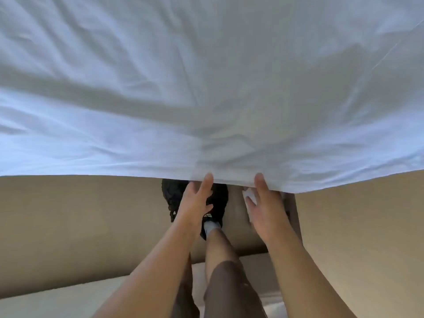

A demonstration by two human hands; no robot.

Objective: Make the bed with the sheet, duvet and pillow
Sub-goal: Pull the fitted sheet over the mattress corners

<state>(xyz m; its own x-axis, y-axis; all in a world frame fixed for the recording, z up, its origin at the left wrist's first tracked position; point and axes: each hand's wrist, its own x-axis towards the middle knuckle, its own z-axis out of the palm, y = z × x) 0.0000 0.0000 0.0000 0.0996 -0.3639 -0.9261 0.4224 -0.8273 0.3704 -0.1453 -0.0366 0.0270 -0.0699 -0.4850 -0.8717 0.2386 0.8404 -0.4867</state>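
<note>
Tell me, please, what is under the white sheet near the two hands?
Below the sheet edge held by the left hand and right hand, a black shoe and a beige surface show. Whatever lies further under the sheet is covered.

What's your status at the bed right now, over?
Left hand and right hand pinch the sheet at its near edge. Sheet wrinkled, spread out ahead. Only my own shoe below, nothing blocking.
</note>
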